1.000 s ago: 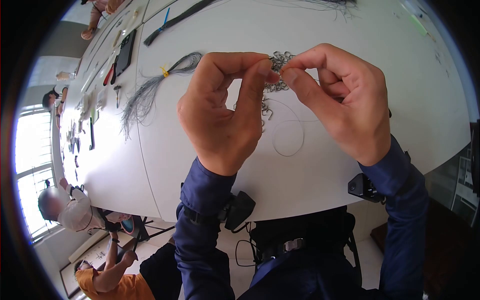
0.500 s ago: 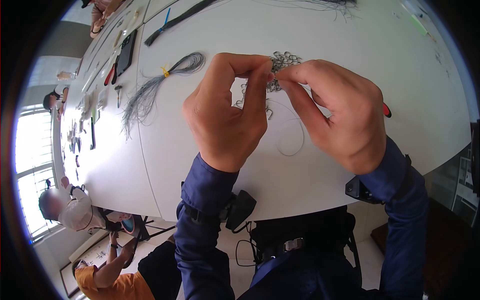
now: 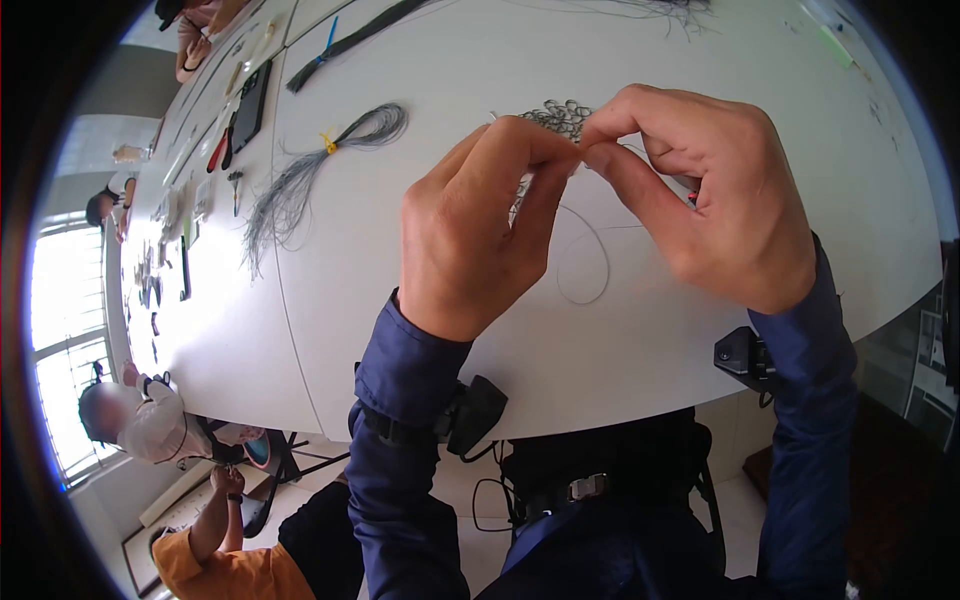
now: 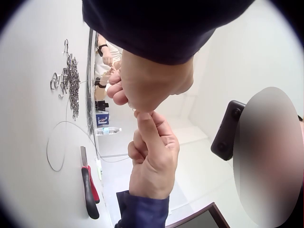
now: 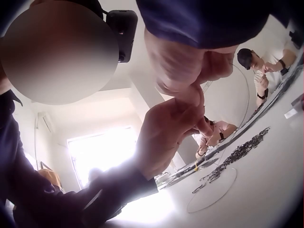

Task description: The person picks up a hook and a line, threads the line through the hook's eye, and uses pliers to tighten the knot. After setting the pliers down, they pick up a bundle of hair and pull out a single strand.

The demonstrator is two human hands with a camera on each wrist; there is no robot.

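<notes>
Thumb and forefinger of my left hand pinch at the same spot as those of my right hand, the fingertips meeting above the table. A thin wire is held there; it curves in a loose loop near the tabletop and runs up to my right hand, as the left wrist view shows. Whether a small metal piece is also between the fingertips I cannot tell. Just beyond the fingers lies a pile of small bent metal hooks, partly hidden by my left hand. Red-and-black handled pliers lie beside the wire.
A grey wire bundle with a yellow tie lies to the left. Farther back is a darker bundle. A black phone-like slab and red-handled pliers lie at the far left. Other people sit around the white table.
Both hands have shifted right, and my left hand has turned so its back faces up more. Their fingertips have closed together, after being slightly apart one second ago.
</notes>
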